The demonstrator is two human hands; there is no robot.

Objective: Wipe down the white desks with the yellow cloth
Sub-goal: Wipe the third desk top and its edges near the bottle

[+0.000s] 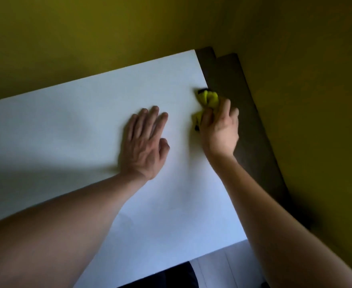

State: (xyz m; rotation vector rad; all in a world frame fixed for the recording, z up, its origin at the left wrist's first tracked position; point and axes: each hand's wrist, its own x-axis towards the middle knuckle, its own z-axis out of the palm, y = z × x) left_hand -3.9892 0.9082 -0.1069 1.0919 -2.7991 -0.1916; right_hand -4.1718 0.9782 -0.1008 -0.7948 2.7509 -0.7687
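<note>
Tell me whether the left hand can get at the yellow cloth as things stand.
Probably yes. The left hand lies flat on the white desk, with only bare desktop between it and the yellow cloth, though the right hand grips the cloth.

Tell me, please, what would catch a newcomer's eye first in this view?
Most striking is the bright yellow cloth, bunched in the right hand at the right edge of the white desk, beside a dark strip of floor. Next comes the left hand, spread flat, palm down, near the desk's middle. Olive-yellow walls close in the corner behind.
</note>
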